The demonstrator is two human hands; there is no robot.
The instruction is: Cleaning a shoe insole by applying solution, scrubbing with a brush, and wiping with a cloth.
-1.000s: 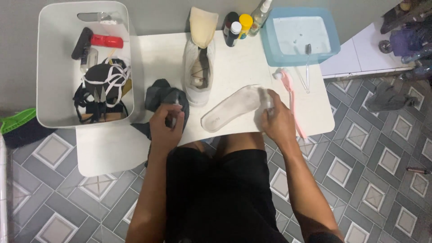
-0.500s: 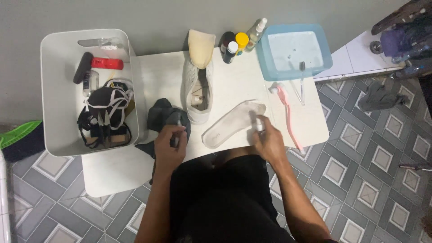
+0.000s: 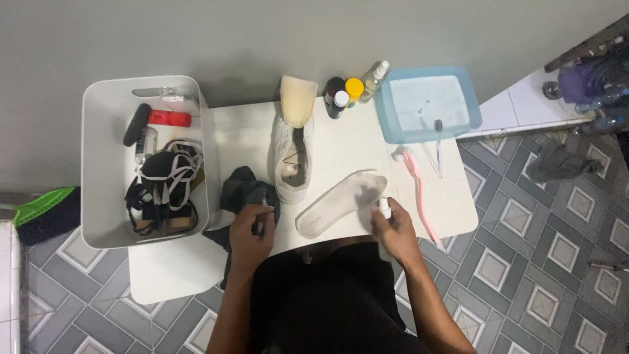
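At the near edge of the white counter, I saw both hands working. Right hand was closed around a small white bottle, nozzle end up by the heel of the pale insole; bottle touched or sat just over it, couldn't tell which. Insole lay flat, angled, between the two hands. Left hand was curled, fingers pinching something small against the dark cloth; couldn't make out what. Cloth was bunched at the counter's left edge, just beside the white sneaker, which stood upright with a tan shoe insert sticking out of it. Pink toothbrush lay right of the insole, near the blue basin. Small bottles were clustered at the back against the wall. White bin on the left held dark straps and a red item.
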